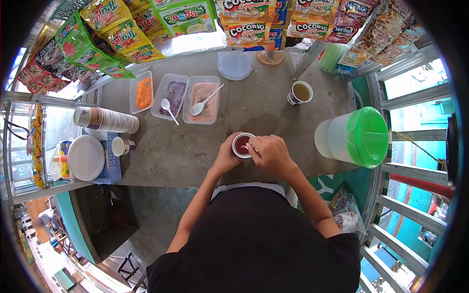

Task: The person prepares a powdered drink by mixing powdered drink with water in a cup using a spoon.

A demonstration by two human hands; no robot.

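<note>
My left hand (225, 154) is wrapped around the side of a white paper cup (240, 156) with dark red liquid in it. Over the cup's right side, my right hand (270, 152) pinches a white plastic spoon (245, 146), whose lower end dips into the liquid. Most of the spoon is hidden by the fingers. A second paper cup (291, 99) with a yellowish-brown drink stands farther back on the right. Beyond my left hand are plastic tubs: one of pink powder (201, 89) with a white spoon (205, 102) in it, one of purple powder (175, 90) with another spoon, one of orange powder (144, 93).
A stack of paper cups (110, 120) lies at the left, near a single cup (122, 146) and a round white lid (86, 157). On the right is a green-lidded plastic container (332, 139). Drink sachets (249, 29) hang above the grey counter (166, 151).
</note>
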